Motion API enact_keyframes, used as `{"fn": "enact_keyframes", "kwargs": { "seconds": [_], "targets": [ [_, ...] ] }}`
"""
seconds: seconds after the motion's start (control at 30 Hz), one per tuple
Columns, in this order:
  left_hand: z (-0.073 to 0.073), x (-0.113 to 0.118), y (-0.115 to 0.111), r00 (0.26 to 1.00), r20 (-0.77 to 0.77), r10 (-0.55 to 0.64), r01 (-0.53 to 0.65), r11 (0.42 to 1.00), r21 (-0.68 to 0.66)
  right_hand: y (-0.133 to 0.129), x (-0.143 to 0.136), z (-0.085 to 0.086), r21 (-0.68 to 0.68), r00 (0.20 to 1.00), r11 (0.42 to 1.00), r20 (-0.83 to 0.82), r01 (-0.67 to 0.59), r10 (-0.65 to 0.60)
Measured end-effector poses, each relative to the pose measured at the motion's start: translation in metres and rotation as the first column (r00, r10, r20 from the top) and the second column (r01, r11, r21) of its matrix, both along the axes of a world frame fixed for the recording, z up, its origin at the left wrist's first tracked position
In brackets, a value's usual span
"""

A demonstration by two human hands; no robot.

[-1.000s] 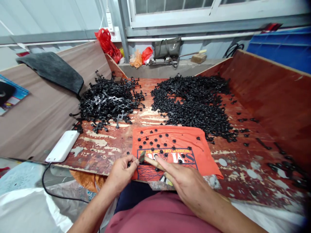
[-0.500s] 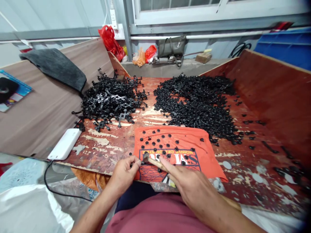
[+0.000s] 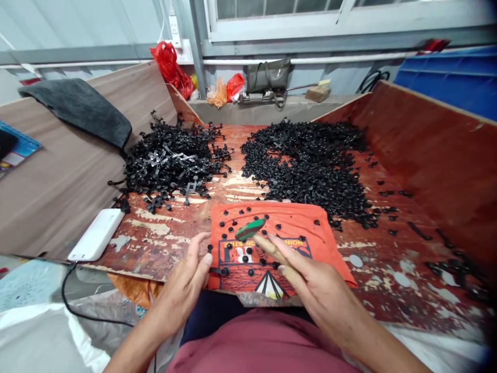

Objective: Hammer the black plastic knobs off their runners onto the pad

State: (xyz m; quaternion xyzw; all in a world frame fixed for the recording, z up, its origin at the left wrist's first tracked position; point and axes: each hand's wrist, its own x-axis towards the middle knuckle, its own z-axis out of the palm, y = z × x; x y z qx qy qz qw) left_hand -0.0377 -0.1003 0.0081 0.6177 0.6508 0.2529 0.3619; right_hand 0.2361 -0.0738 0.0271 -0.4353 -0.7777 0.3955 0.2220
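Observation:
In my right hand (image 3: pixel 310 277) is a hammer (image 3: pixel 272 249) with a pale wooden handle and a green-sided head. Its head is raised over an orange printed cloth (image 3: pixel 334 243) on the table. Several round black studs (image 3: pixel 251 272) stand spaced across this cloth. My left hand (image 3: pixel 186 274) rests at the cloth's left edge, thumb and forefinger apart. A small black piece (image 3: pixel 209 248) lies close to the fingertips. Beside the thumb, a black strip (image 3: pixel 216 270) reaches to a stud on the cloth.
Black jointed linkages (image 3: pixel 171 160) are heaped at the left. A wide heap of small black parts (image 3: pixel 310 171) lies behind the cloth. A white power bank (image 3: pixel 96 234) with a cable sits at the left edge. Wooden side boards (image 3: pixel 430 140) border the table.
The hammer head has lifted and turned, its green side now showing. My left thumb and forefinger have parted and drawn back left. The camera view has shifted slightly.

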Motion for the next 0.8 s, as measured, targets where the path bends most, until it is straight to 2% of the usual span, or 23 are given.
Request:
{"fn": "enact_keyframes", "kwargs": {
  "seconds": [0.1,0.23,0.3,0.43,0.57,0.8],
  "targets": [
    [0.004,-0.006,0.003,0.993,-0.117,-0.015,0.013,1.0,-0.02,-0.002,0.009,-0.002,-0.041,0.998,0.999,0.058,0.036,-0.034],
    [0.002,-0.007,0.015,0.96,-0.243,-0.142,0.13,0.989,-0.066,-0.007,0.014,-0.012,-0.004,0.994,1.0,0.113,0.015,-0.015],
    [0.004,-0.004,0.022,0.92,-0.34,-0.197,0.181,0.98,-0.077,-0.008,0.015,-0.014,0.033,0.992,0.999,0.125,0.027,-0.031],
    [0.011,0.003,0.031,0.811,-0.556,-0.183,0.215,0.977,-0.007,-0.009,0.018,-0.017,0.093,0.98,0.994,0.185,0.06,-0.076],
    [0.011,0.012,0.037,0.844,-0.487,-0.223,0.232,0.972,-0.042,-0.008,0.019,-0.021,0.091,0.962,0.995,0.264,0.045,-0.068],
    [0.0,0.016,0.05,0.886,-0.411,-0.215,0.2,0.977,-0.079,-0.005,0.019,-0.022,0.095,0.956,0.995,0.29,0.019,-0.046]
  ]
}}
